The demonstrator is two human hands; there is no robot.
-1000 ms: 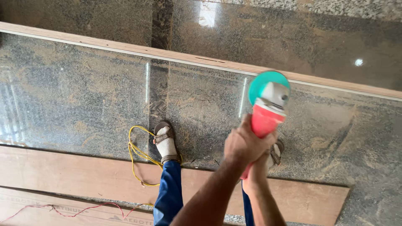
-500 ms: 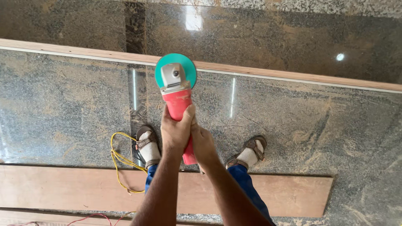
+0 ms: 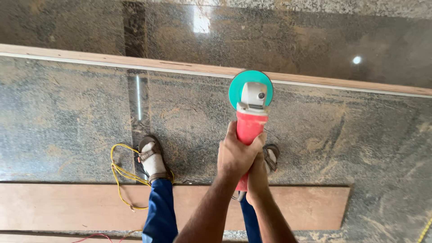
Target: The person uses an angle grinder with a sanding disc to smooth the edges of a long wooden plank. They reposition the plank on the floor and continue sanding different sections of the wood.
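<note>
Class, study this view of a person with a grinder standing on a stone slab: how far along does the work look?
Done: dusty smears cover much of the stone slab, so it looks partly worked. In hand: the left hand and right hand grip the red angle grinder, its green disc near the wooden strip. Left: how much remains cannot be told; the far slab looks glossier.

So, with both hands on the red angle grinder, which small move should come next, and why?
Probably lower the angle grinder a little toward the granite slab. Both hands, left hand and right hand, grip its red body, and its teal disc guard sits near the wooden strip.
</note>
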